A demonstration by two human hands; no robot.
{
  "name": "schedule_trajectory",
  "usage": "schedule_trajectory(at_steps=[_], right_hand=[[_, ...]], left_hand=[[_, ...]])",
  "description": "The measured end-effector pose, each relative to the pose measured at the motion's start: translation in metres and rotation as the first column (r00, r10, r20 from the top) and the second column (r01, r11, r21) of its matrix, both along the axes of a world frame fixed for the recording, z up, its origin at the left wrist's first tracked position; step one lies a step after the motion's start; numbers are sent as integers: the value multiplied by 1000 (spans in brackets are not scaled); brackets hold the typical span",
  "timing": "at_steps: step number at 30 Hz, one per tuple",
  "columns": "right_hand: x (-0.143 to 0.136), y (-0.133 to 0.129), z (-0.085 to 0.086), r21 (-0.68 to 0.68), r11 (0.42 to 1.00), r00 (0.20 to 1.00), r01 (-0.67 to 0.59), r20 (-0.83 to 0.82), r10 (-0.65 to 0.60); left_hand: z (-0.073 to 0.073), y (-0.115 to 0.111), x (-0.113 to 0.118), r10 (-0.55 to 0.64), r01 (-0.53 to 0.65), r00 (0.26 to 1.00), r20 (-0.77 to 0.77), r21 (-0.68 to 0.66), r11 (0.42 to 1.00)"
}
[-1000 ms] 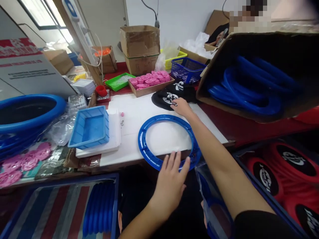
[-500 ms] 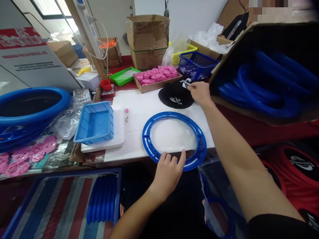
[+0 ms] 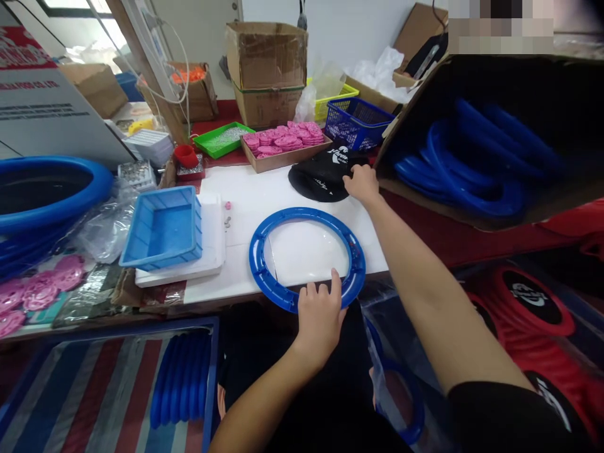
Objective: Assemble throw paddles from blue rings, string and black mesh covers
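A blue plastic ring (image 3: 262, 282) lies on the white work surface, its near edge jutting past the table edge. My left hand (image 3: 321, 318) grips that near edge, fingers curled over the rim and index finger stretched into the opening. Beyond the ring lie black fabric discs (image 3: 309, 179) with white print, overlapping each other. My right hand (image 3: 362, 184) pinches the right edge of the fabric, thumb and fingertips closed on it. How many layers it holds I cannot make out.
Pink plastic pieces (image 3: 287, 139) fill a cardboard tray behind the fabric. At right, a tilted carton (image 3: 387, 148) holds more blue rings. A light-blue bin (image 3: 163, 229) stands left. Red rings with black discs (image 3: 531, 302) are stacked lower right. Blue rings (image 3: 182, 380) sit in a crate lower left.
My right hand has moved from the printed top of the fabric to its right edge. My left hand stays at the ring's near edge. The whole view has shifted slightly.
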State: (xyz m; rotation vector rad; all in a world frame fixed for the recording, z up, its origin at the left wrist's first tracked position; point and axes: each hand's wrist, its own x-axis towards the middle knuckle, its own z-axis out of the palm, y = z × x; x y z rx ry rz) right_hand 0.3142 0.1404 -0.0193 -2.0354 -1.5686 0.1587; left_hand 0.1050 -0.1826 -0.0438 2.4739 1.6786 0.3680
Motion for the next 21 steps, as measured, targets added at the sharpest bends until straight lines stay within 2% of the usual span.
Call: schedule_trajectory(at_steps=[3, 5, 7, 10, 12, 13, 14, 15, 16, 17, 18, 19, 20, 21], right_hand=[[-6, 0, -16, 29, 993, 990, 111, -88, -108], [-8, 4, -13, 76, 983, 977, 164, -148, -152], [-7, 11, 1, 146, 974, 969, 175, -198, -145], [-12, 15, 35, 272, 948, 961, 165, -263, -91], [-26, 0, 57, 393, 904, 959, 168, -279, -56], [-38, -15, 65, 444, 884, 964, 148, -263, -29], [-51, -36, 71, 505, 862, 978, 41, -196, 69], [-66, -61, 73, 519, 843, 974, -138, -82, 209], [-80, -90, 72, 453, 819, 929, -353, 64, 365], [-94, -119, 69, 323, 773, 838, -546, 206, 505], [-106, -148, 64, 262, 737, 782, -623, 251, 571], [-115, -173, 58, 206, 708, 734, -676, 277, 620], [-122, -194, 52, 116, 665, 663, -737, 310, 681], [-127, -211, 47, 46, 628, 613, -777, 279, 739]], left_hand=[[-3, -4, -12, 21, -21, 1000, -10, 42, 999], [-6, -5, -22, 33, -31, 999, -33, 71, 997], [-8, -5, -31, 36, -30, 998, -58, 97, 995], [-10, -1, -35, 4, 4, 998, -67, 124, 992], [-9, 4, -32, -23, 28, 999, -44, 108, 994], [-7, 6, -31, -44, 45, 999, -14, 87, 995], [-5, 8, -30, -69, 67, 997, 39, 60, 996], [-3, 9, -30, -93, 90, 988, 125, 32, 995], [-1, 11, -33, -100, 102, 964, 247, 5, 995], [1, 12, -38, -74, 91, 913, 402, -23, 996], [3, 14, -45, -18, 72, 821, 571, -72, 995], [5, 17, -53, 74, 49, 686, 724, -147, 988], [6, 22, -62, 189, 46, 520, 833, -248, 968], [8, 27, -70, 293, 124, 360, 886, -357, 926]])
